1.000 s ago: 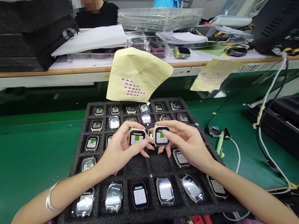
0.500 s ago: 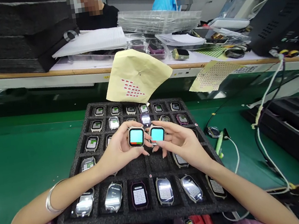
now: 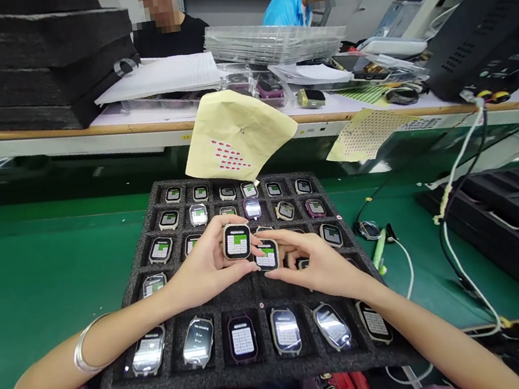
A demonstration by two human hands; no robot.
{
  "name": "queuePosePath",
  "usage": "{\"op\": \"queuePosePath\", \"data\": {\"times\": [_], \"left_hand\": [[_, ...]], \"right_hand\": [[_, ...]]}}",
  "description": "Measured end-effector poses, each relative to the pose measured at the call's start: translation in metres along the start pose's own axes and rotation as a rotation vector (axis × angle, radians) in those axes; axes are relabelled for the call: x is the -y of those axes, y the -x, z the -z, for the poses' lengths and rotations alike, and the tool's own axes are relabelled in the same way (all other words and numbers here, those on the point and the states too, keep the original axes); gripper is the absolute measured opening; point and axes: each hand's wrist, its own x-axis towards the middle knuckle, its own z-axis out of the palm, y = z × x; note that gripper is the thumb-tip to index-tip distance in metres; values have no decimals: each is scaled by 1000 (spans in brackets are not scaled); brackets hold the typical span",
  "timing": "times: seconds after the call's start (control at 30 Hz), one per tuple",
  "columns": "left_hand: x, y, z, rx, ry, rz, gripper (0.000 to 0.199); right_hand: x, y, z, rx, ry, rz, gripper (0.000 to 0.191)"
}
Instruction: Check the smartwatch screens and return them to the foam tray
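Note:
Above the middle of a black foam tray [image 3: 250, 374], my left hand [image 3: 204, 263] is closed around a strapless smartwatch [image 3: 236, 242], its lit screen facing me with white and green blocks. Just to the right and slightly lower, my right hand [image 3: 319, 260] grips a second smartwatch [image 3: 267, 255] by its sides, with a similar screen. The two watches are almost touching. In the tray's compartments lie several more watches, such as a purple-framed one [image 3: 242, 338] in the front row. My hands hide some of the middle compartments.
Yellow cloth [image 3: 236, 134] hangs from the shelf edge behind the tray. Black foam trays are stacked [image 3: 30, 72] at the back left. A white cable [image 3: 451, 251] and a green tool [image 3: 381, 251] lie to the right. Two people [image 3: 288, 4] are beyond the shelf.
Both watch screens have gone from plain cyan to white and green blocks. My right hand has lowered slightly and shifted its watch a little left.

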Motion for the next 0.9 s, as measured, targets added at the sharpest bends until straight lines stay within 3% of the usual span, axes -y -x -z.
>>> {"op": "queuePosePath", "data": {"times": [0.1,0.2,0.3,0.4,0.47,0.63,0.77,0.9], "left_hand": [[4,7,3,35,-125,71,42],[11,16,6,93,-553,109,39],[19,24,8,174,-1027,11,35],[21,27,6,229,-1310,-83,33],[18,25,2,255,-1425,-144,35],[9,3,-27,328,-1559,-308,26],[15,-18,-60,422,-1759,-273,26],[23,-24,-77,540,-1827,-207,27]], "right_hand": [[-5,2,0,87,253,47,52],[-7,7,-1,174,379,77,48],[-4,17,6,230,507,76,50],[1,36,27,211,582,51,58],[1,53,47,158,618,19,52],[-15,93,85,195,703,-129,31],[-26,110,88,159,721,-168,35],[-32,114,85,129,752,-138,36]]}}
